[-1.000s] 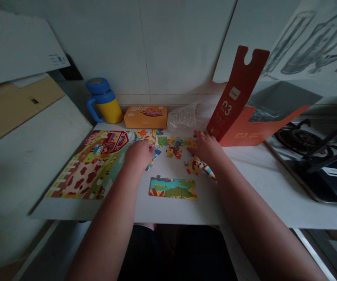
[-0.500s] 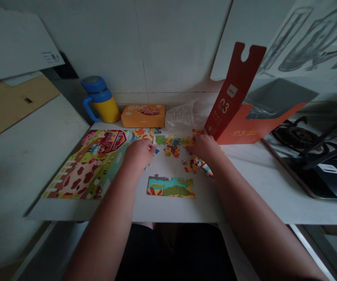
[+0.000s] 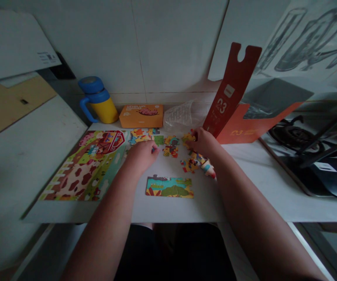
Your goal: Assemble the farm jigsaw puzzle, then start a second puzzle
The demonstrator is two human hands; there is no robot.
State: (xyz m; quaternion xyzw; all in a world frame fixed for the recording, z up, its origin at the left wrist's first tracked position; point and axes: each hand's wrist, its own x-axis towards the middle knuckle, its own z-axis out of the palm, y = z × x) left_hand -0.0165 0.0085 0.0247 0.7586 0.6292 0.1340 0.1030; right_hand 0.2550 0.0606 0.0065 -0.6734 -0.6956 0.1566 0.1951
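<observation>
My left hand (image 3: 143,157) is closed in a pinch above the table, with a small bluish bit of a puzzle piece showing at its fingertips. My right hand (image 3: 205,142) has its fingers curled down on a yellow puzzle piece (image 3: 187,138) in front of the red box flap. Between the hands lie a green piece (image 3: 158,139) and several joined colourful pieces (image 3: 171,146). More loose pieces (image 3: 190,165) lie by my right wrist. Nearer to me is a joined strip of puzzle (image 3: 169,187) with a green crocodile-like shape on teal.
A farm picture sheet (image 3: 83,168) lies at left. Behind stand a blue-and-yellow flask (image 3: 100,102), an orange puzzle box (image 3: 141,116) and crumpled clear plastic (image 3: 180,116). An open orange box (image 3: 238,127) stands at right, beside a gas stove (image 3: 297,142).
My left hand has shifted slightly right and the pale piece by its fingertips is no longer visible. My right hand has lifted slightly away from me. The view has moved a little.
</observation>
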